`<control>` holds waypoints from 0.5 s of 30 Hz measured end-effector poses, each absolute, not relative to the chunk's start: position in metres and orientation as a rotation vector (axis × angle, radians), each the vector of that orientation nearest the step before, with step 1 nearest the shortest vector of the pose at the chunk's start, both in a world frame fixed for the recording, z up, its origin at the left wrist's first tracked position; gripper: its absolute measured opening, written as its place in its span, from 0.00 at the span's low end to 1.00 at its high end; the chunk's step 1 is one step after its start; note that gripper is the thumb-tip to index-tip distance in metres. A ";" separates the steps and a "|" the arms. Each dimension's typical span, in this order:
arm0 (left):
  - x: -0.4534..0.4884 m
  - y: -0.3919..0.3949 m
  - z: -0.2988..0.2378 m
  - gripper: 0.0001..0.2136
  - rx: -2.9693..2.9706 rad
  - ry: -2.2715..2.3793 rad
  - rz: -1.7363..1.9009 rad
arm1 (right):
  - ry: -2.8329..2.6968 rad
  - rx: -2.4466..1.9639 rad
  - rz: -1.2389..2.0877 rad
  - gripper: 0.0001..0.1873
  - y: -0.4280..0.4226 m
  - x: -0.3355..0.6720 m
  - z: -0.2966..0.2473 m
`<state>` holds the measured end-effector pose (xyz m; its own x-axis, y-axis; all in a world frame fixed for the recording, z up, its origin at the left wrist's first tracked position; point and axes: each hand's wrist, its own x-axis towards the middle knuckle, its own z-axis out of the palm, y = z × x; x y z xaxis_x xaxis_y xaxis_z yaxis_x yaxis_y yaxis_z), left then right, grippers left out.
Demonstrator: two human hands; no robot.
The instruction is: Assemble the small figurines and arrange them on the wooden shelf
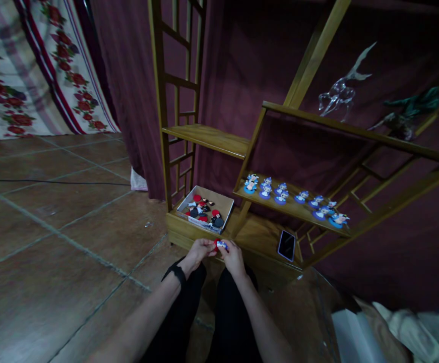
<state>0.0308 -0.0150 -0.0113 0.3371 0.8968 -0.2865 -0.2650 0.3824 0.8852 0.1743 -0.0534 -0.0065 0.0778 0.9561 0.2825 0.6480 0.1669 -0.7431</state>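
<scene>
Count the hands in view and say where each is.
2: the left hand at the left side of the small figure, the right hand at its right side. No others show.

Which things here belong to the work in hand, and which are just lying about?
Likely part of the work:
small figure held by left hand and right hand
open box
loose pieces inside
figures on the shelf

Apparently just lying about:
phone
clear animal ornament
dark green ornament
</scene>
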 end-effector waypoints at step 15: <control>0.031 -0.008 -0.012 0.06 0.773 0.941 0.860 | -1.654 -1.523 0.539 0.13 -0.048 0.176 -0.007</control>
